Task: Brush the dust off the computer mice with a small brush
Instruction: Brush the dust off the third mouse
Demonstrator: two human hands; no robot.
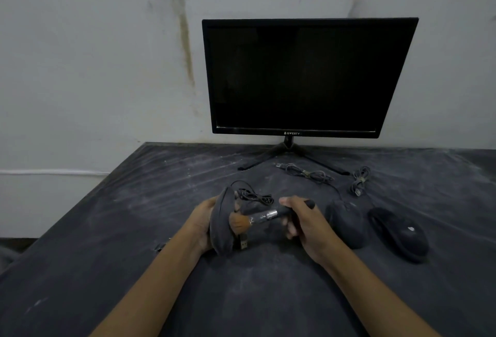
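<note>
near centre over the table (128, 232), the left hand (203, 225) curls its fingers round a wired mouse (221, 232) tipped on edge; the right hand (308, 226) grips the small brush (268, 214) in curled fingers, bristles touching it. likely light, hard, slick: hold its sides.

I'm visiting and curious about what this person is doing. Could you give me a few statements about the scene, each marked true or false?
1. The left hand holds a mouse. True.
2. The brush lies on the table. False: the right hand grips its handle, with the bristles at the held mouse.
3. The monitor shows a picture. False: its screen is dark.
4. A second mouse and a third mouse lie on the table to the right of the hands. True.
</note>
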